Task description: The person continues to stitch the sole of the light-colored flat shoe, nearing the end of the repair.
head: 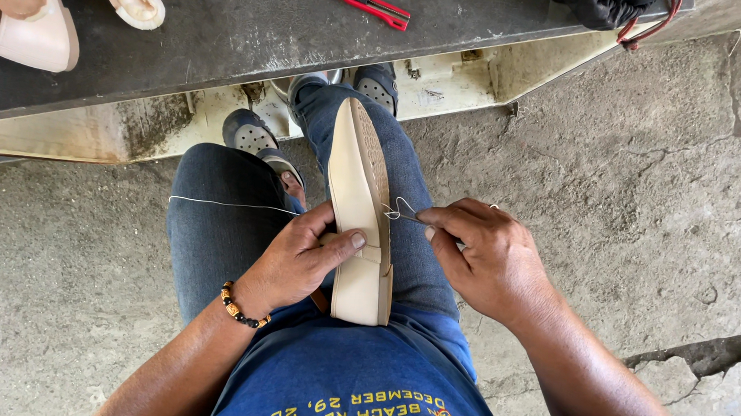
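Hands at work on a beige shoe [359, 225] held on edge between the knees: the left hand [297, 259] wraps its upper side, thumb pressed across it. The right hand [484, 255] pinches closed on a thin hooked needle [401, 212] at the sole's edge, white thread [232, 204] trailing left across the jeans [212, 240]. Red-handled cutter [363, 1] lies on the dark bench [244, 25].

Bright, even daylight fills the view; shadows are soft and faint, darkest beneath the bench edge [221, 106]. Focus is sharp throughout, with slight wide-angle stretching toward the corners and no glare
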